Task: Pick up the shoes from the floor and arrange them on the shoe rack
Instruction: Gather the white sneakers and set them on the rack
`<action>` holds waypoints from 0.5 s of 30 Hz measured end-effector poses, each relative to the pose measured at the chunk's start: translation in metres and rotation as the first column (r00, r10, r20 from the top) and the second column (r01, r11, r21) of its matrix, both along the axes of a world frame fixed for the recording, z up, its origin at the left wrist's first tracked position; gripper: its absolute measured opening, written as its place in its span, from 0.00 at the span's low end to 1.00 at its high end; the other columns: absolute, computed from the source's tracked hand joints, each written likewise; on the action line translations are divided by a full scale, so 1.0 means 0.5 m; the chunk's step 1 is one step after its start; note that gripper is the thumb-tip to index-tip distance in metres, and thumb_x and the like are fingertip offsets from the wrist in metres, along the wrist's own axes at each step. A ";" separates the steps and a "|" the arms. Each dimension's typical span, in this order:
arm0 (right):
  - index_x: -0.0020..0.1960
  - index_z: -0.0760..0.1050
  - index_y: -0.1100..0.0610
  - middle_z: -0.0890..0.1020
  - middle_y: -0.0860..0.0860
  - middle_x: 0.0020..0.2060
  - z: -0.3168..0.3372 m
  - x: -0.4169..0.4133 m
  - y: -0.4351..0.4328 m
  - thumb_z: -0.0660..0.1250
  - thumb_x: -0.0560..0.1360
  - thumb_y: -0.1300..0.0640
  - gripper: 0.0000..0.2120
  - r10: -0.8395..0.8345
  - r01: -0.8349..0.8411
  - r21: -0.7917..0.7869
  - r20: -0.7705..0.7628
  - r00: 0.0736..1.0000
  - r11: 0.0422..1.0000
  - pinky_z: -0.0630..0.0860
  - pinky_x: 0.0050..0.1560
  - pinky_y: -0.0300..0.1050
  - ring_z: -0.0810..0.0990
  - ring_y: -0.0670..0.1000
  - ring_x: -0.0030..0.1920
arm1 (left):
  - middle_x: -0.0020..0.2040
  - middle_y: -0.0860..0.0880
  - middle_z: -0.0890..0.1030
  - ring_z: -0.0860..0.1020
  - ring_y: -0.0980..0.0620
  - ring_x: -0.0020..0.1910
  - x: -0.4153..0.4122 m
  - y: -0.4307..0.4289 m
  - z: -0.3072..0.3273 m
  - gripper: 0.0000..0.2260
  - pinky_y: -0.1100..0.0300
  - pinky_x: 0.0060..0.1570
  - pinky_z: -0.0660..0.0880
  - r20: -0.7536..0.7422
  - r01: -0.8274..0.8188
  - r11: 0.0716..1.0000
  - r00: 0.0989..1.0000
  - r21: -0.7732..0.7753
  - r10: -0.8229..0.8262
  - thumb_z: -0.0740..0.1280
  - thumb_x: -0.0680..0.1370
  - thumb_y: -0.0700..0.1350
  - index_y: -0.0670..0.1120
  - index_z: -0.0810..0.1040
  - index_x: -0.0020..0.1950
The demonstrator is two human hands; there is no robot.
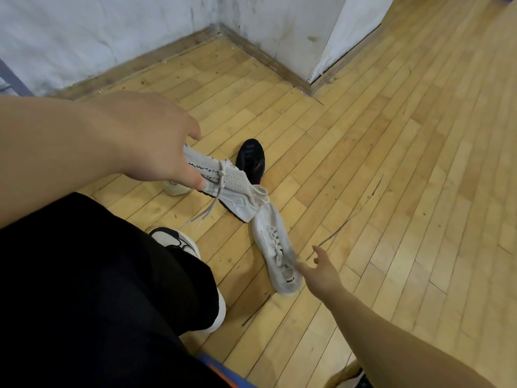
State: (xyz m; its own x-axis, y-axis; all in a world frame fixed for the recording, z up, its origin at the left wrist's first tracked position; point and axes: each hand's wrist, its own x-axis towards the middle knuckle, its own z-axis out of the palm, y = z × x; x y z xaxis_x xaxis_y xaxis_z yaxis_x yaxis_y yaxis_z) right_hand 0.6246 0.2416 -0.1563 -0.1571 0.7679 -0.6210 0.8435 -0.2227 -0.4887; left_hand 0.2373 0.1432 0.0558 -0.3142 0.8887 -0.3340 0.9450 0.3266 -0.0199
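- A white shoe (277, 253) lies on the wooden floor (391, 191) with its laces facing up.
- The right hand (321, 273) comes in from the near right of that shoe, fingers loose and spread, gripping nothing. One fingertip (300, 266) reaches the shoe's near edge; whether it touches cannot be told.
- Up and left of that shoe, the left hand (156, 147) has thumb and fingers clamped round one end of a second white shoe (232, 186). It holds this shoe off the floor on a slant, and the low end overlaps the floor shoe's far end in the view.
- A loose lace (207, 211) dangles from the held shoe.
- Beyond the floor shoe, partly hidden behind the held one, a black shoe (250, 159) stands on the boards.
- Farther left, a pale shoe tip (176, 188) pokes out from under the left hand.
- To the floor shoe's left, the person's black trouser leg (98, 289) and white-and-black sneaker (179, 242) crowd close.
- Far behind it, scuffed walls (112, 37) meet in a corner above a worn skirting board (268, 57).
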 end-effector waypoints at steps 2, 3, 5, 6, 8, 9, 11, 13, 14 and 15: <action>0.83 0.52 0.47 0.63 0.55 0.79 -0.013 -0.029 -0.007 0.75 0.72 0.41 0.48 0.130 -0.129 -0.041 0.021 0.991 0.991 0.75 0.61 0.52 0.70 0.60 0.73 | 0.48 0.57 0.82 0.81 0.47 0.46 0.026 0.023 0.037 0.42 0.50 0.47 0.79 -0.029 -0.057 0.997 0.998 0.054 0.059 0.61 0.49 0.87 0.68 0.76 0.57; 0.83 0.49 0.46 0.61 0.54 0.79 -0.021 -0.043 -0.011 0.76 0.70 0.40 0.51 0.172 -0.170 -0.057 0.042 0.984 0.984 0.75 0.63 0.54 0.70 0.61 0.74 | 0.49 0.56 0.82 0.81 0.47 0.48 0.036 0.019 0.049 0.42 0.51 0.48 0.79 -0.051 -0.041 0.997 0.998 0.066 0.045 0.62 0.50 0.86 0.66 0.76 0.58; 0.82 0.44 0.43 0.60 0.55 0.78 -0.038 -0.067 -0.024 0.76 0.67 0.37 0.55 0.241 -0.232 -0.079 0.125 0.962 0.969 0.76 0.64 0.58 0.70 0.62 0.72 | 0.52 0.53 0.83 0.81 0.45 0.51 0.045 0.011 0.075 0.42 0.51 0.49 0.77 -0.033 -0.061 0.996 0.997 0.071 0.064 0.67 0.53 0.83 0.63 0.77 0.60; 0.82 0.42 0.41 0.61 0.55 0.77 -0.045 -0.075 -0.032 0.76 0.67 0.37 0.56 0.262 -0.250 -0.090 0.154 0.953 0.964 0.76 0.64 0.58 0.70 0.62 0.71 | 0.54 0.52 0.83 0.81 0.45 0.53 0.050 0.006 0.087 0.41 0.51 0.50 0.76 -0.018 -0.094 0.994 0.995 0.057 0.095 0.69 0.55 0.81 0.62 0.77 0.62; 0.81 0.39 0.39 0.64 0.55 0.74 -0.068 -0.081 -0.046 0.77 0.65 0.39 0.59 0.292 -0.278 -0.096 0.215 0.932 0.956 0.75 0.66 0.58 0.69 0.61 0.70 | 0.58 0.50 0.82 0.80 0.43 0.57 0.057 -0.009 0.107 0.39 0.51 0.53 0.74 -0.004 -0.106 0.993 0.994 0.055 0.106 0.72 0.59 0.77 0.59 0.77 0.64; 0.81 0.38 0.39 0.66 0.55 0.72 -0.083 -0.081 -0.051 0.78 0.66 0.41 0.60 0.296 -0.287 -0.074 0.252 0.921 0.955 0.74 0.66 0.58 0.69 0.61 0.69 | 0.59 0.49 0.82 0.79 0.43 0.58 0.055 -0.013 0.111 0.37 0.51 0.54 0.73 0.004 -0.104 0.993 0.995 0.062 0.104 0.73 0.62 0.75 0.58 0.78 0.65; 0.80 0.39 0.38 0.70 0.56 0.68 -0.100 -0.082 -0.061 0.74 0.69 0.40 0.54 0.272 -0.281 -0.011 0.288 0.918 0.960 0.77 0.63 0.60 0.72 0.60 0.65 | 0.62 0.47 0.81 0.78 0.42 0.62 0.051 -0.021 0.122 0.36 0.52 0.56 0.72 0.033 -0.118 0.991 0.993 0.056 0.116 0.74 0.65 0.71 0.55 0.77 0.68; 0.78 0.44 0.36 0.73 0.55 0.62 -0.102 -0.093 -0.068 0.67 0.71 0.35 0.44 0.213 -0.230 0.048 0.233 0.949 0.972 0.81 0.54 0.60 0.75 0.59 0.58 | 0.67 0.48 0.79 0.76 0.43 0.65 0.045 -0.029 0.138 0.38 0.52 0.60 0.71 0.046 -0.158 0.986 0.987 0.049 0.156 0.73 0.65 0.72 0.56 0.76 0.70; 0.77 0.46 0.35 0.74 0.54 0.60 -0.094 -0.102 -0.071 0.65 0.71 0.33 0.42 0.188 -0.206 0.073 0.199 0.962 0.976 0.83 0.51 0.60 0.76 0.58 0.55 | 0.69 0.49 0.78 0.75 0.43 0.66 0.040 -0.032 0.149 0.39 0.51 0.60 0.71 0.036 -0.179 0.983 0.984 0.050 0.177 0.71 0.64 0.74 0.57 0.75 0.71; 0.76 0.47 0.35 0.75 0.52 0.60 -0.083 -0.110 -0.074 0.65 0.70 0.32 0.42 0.172 -0.191 0.109 0.160 0.972 0.975 0.84 0.48 0.59 0.78 0.57 0.53 | 0.69 0.50 0.77 0.75 0.44 0.67 0.038 -0.037 0.162 0.40 0.51 0.60 0.71 0.029 -0.199 0.979 0.980 0.044 0.198 0.70 0.64 0.75 0.58 0.75 0.71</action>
